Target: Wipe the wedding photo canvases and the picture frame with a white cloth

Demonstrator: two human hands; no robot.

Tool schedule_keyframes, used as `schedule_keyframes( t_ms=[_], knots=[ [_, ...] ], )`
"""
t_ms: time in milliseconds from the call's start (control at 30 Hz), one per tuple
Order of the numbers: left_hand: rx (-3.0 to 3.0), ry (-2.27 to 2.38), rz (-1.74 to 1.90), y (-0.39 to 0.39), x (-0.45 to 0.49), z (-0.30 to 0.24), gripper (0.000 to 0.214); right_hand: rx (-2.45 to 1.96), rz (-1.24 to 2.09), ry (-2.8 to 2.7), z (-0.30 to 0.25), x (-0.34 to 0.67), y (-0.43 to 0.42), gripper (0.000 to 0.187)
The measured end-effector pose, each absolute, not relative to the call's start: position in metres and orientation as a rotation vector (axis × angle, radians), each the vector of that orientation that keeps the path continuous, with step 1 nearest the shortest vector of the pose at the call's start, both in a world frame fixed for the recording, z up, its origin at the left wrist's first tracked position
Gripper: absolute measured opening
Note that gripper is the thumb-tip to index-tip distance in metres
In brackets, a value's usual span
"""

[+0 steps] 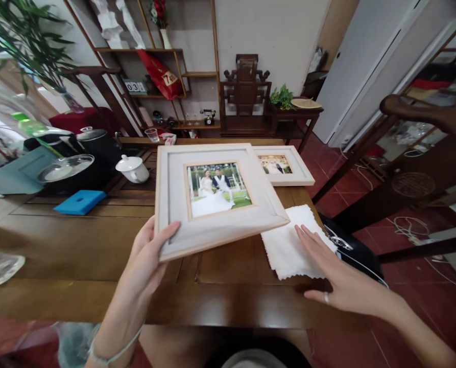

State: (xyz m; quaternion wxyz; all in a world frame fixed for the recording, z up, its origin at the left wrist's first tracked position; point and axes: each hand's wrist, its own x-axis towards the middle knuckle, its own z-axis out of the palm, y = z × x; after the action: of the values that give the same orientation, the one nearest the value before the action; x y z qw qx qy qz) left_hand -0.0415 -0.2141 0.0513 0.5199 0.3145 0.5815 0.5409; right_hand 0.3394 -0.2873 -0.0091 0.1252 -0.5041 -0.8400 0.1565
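Gripped at its lower left corner, a light wooden picture frame (pixel 220 230) with a wide pale mat is held tilted above the table by my left hand (pixel 149 250). Its photo shows two people in wedding clothes on grass. A white cloth (pixel 289 250) with scalloped edges lies on the table to the right. Over the cloth's right part is my right hand (pixel 327 271), fingers stretched out, a ring on one finger; I cannot tell whether it touches the cloth. Behind the held frame lies a second picture frame (pixel 294 163), partly covered by it.
On the wooden table (pixel 78 245) are a blue sponge-like block (pixel 80 201), a lidded white cup (pixel 132 168), a glass-lidded pot (pixel 69 171) and a small clear cup (pixel 152 135). A dark wooden chair (pixel 415 174) stands close on the right.
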Motion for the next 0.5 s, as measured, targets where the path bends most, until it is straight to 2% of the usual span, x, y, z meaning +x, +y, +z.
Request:
schedule_keyframes(
  t_ms=[100, 233, 367, 433, 500],
  knots=[
    [0.649, 1.505, 1.256, -0.235, -0.056, 0.047, 0.038, -1.476, 0.262, -2.442, -0.04, 0.321, -0.292, 0.103],
    [0.638, 1.561, 1.219, -0.255, -0.063, 0.04, 0.031, -1.444, 0.102, -2.227, -0.063, 0.308, -0.272, 0.103],
    [0.545, 1.563, 1.115, -0.273, -0.064, 0.024, 0.042, -1.62, 0.064, -1.712, -0.053, 0.332, -0.259, 0.074],
    [0.503, 1.544, 1.096, -0.281, -0.059, 0.015, 0.053, -1.697, -0.058, -1.39, -0.044, 0.351, -0.256, 0.058],
    [0.474, 1.525, 1.07, -0.287, -0.051, 0.006, 0.059, -1.655, -0.189, -1.236, -0.038, 0.364, -0.256, 0.05]
  ],
)
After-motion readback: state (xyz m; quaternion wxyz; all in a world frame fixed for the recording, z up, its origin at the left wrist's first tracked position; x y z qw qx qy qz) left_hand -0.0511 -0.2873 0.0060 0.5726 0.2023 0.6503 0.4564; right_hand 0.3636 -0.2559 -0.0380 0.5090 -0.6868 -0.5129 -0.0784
